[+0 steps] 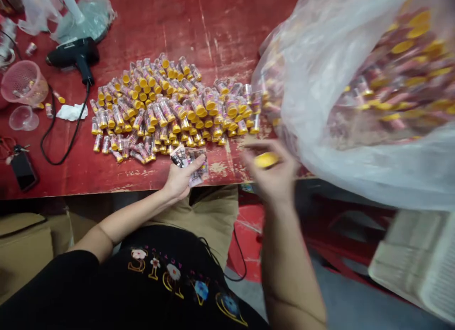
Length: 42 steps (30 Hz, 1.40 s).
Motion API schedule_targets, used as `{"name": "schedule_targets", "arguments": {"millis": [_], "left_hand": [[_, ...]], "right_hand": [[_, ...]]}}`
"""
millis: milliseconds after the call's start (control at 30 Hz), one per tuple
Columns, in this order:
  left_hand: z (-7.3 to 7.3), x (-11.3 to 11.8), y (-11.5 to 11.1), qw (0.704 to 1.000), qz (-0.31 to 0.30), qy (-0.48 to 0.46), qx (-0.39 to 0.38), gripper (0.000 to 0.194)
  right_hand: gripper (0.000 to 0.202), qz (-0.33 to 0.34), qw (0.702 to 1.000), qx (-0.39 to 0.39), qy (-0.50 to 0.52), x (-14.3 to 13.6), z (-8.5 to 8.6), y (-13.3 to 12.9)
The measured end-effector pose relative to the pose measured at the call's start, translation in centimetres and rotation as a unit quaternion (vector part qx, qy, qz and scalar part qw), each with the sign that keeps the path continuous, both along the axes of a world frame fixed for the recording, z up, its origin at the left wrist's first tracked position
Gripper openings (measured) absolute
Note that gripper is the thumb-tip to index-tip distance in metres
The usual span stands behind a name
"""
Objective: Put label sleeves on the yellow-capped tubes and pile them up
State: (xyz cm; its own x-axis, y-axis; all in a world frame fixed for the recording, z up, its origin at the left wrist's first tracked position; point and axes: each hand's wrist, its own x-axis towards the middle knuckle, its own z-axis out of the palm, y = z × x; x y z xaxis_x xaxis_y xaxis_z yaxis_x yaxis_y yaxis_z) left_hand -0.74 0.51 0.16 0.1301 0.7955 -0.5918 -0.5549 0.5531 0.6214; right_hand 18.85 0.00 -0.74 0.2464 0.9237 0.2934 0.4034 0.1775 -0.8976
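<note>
My left hand (180,179) is closed on a few flat printed clear wrappers (196,165), its thumb pressed on top, at the table's front edge. To the right, my right hand (275,171), smeared by motion, holds a yellow-capped tube (266,160) between thumb and fingers, the yellow end facing up. Behind both hands a wide pile of small clear tubes with yellow caps (163,109) lies on the red table (227,31). A big translucent plastic bag (316,83) on the right holds many more of these tubes.
A black heat gun (76,55) with a cable lies at the upper left. Near it are a pink basket (24,83), a clear bowl (23,118), white tissue (72,112) and a phone (23,170). A pale plastic crate (408,259) stands at the lower right.
</note>
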Motion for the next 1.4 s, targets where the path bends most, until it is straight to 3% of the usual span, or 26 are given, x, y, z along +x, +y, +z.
{"name": "schedule_targets", "arguments": {"millis": [100,200,367,500,667,833,933,1100,1267,1400], "left_hand": [[0.2,0.5,-0.7,1.0,0.016,-0.003,0.02,0.043],[0.6,0.1,-1.3,0.999,0.023,-0.01,0.043,0.039],[0.6,-0.3,-2.1,0.998,0.048,-0.017,0.046,0.043],[0.3,-0.4,-1.9,0.997,0.063,-0.019,0.031,0.039],[0.1,-0.6,-1.7,0.997,0.059,0.009,0.041,0.029],[0.2,-0.5,-2.2,0.998,0.041,0.014,0.037,0.037],[0.4,-0.5,-2.1,0.999,0.032,0.013,0.016,0.043],[0.6,-0.9,-1.2,0.998,0.029,0.0,-0.055,0.04],[0.8,-1.2,-1.6,0.997,-0.014,-0.016,-0.074,0.041],[1.2,-1.0,-2.3,0.994,-0.038,-0.036,-0.092,0.034]], "right_hand": [[0.028,-0.003,0.993,-0.04,0.11,-7.5,-1.1,-3.2],[0.032,-0.051,0.974,-0.06,0.214,-10.4,-1.7,-4.1],[0.043,-0.075,0.981,-0.035,0.176,-10.1,-1.8,-3.7],[0.034,-0.079,0.989,-0.015,0.128,-9.8,-1.5,-3.9],[0.03,-0.044,0.982,-0.037,0.18,-9.7,-1.5,-4.0],[0.038,-0.056,0.984,-0.028,0.165,-9.9,-1.9,-3.6],[0.042,-0.038,0.977,-0.038,0.208,-9.6,-2.6,-3.5],[0.035,-0.037,0.96,0.047,0.273,-8.1,-2.4,-4.6],[0.044,-0.053,0.967,0.089,0.233,-8.3,-1.2,-5.7],[0.04,-0.127,0.967,0.13,0.18,-9.9,-1.7,-5.5]]}}
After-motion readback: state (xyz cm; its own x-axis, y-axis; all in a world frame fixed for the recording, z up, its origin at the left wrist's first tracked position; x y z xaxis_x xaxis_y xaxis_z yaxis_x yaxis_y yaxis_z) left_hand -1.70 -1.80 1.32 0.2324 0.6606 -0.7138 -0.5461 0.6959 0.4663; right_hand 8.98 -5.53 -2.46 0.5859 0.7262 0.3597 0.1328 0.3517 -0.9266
